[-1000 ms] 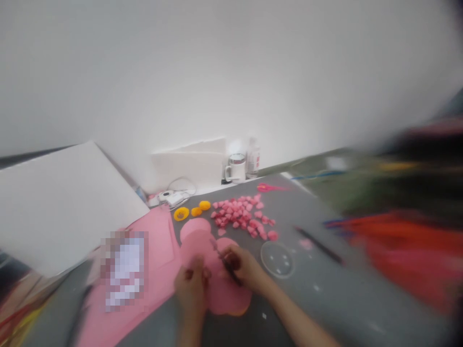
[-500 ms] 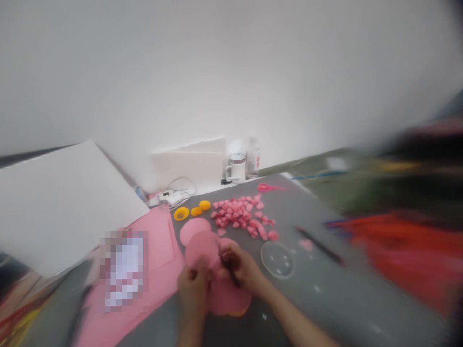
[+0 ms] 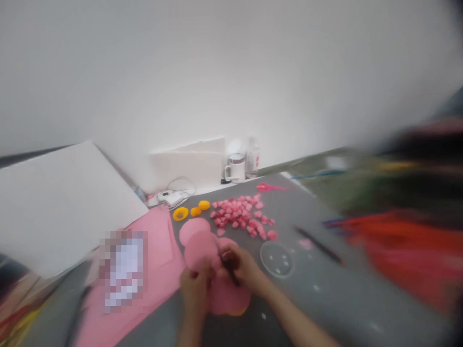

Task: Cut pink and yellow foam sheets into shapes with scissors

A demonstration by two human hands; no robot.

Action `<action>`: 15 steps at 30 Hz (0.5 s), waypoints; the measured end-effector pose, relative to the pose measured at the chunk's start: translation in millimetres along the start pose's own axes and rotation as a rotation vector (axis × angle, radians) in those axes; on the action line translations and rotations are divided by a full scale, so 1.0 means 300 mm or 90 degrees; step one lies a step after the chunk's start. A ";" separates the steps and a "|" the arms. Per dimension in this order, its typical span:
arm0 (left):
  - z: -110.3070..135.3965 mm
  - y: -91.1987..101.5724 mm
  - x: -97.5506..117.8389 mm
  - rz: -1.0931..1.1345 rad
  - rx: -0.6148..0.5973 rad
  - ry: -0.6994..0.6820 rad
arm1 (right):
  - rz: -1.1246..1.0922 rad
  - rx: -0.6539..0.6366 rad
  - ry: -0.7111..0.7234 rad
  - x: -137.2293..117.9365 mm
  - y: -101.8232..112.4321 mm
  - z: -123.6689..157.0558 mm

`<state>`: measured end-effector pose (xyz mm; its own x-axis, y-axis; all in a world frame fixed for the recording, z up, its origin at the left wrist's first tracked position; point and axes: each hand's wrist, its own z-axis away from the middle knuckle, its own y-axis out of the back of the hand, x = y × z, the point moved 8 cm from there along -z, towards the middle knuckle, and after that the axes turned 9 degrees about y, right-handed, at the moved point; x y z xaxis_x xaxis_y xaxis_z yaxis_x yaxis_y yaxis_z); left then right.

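Note:
My left hand (image 3: 196, 283) is closed on the lower edge of a pink paper disc (image 3: 200, 248), thumb and fingers pinching it. In my right hand (image 3: 240, 267) is a dark slim tool (image 3: 230, 271), blurred, its kind unclear; its upper end meets the disc's right edge. More pink discs lie around and under my hands: a pale one (image 3: 194, 230) beyond the held disc, and a larger overlapping group (image 3: 229, 296) below, with a yellow-orange edge showing beneath. My fingers hide part of the held disc.
Beyond my hands lie a heap of small pink pieces (image 3: 237, 212) and yellow round pieces (image 3: 181, 213). Pink sheets (image 3: 155, 250) lie left. Rightward are a clear disc (image 3: 277, 259), a dark pencil-like stick (image 3: 318, 245) and pink scissors (image 3: 267, 187). A mug (image 3: 237, 167) stands behind.
My left hand has shifted slightly to the right with the pink paper disc turning a little in its fingers. My right hand stays almost in place, and the things on the table have not moved.

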<state>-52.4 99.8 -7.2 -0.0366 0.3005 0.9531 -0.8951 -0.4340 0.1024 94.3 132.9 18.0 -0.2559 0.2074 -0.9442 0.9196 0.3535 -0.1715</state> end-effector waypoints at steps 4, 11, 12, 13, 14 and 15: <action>0.010 -0.020 0.015 -0.028 -0.047 0.001 | -0.025 -0.048 0.004 0.006 0.027 -0.008; 0.016 -0.032 0.020 0.003 -0.069 0.005 | -0.005 -0.051 -0.014 0.038 0.046 -0.001; 0.013 -0.030 0.016 0.013 -0.067 0.004 | -0.003 -0.049 -0.017 0.041 0.046 0.000; 0.011 -0.027 0.013 0.024 -0.062 0.001 | -0.004 -0.048 -0.018 0.043 0.045 0.001; 0.009 -0.021 0.013 0.035 -0.049 -0.008 | -0.005 -0.047 -0.020 0.044 0.046 0.002; 0.009 -0.013 0.016 0.044 -0.031 -0.018 | -0.006 -0.044 -0.023 0.045 0.046 0.002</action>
<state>-47.9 100.7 -2.3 -0.0875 0.2461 0.9653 -0.9116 -0.4106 0.0220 103.7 140.1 2.7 -0.2528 0.1716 -0.9522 0.8939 0.4180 -0.1620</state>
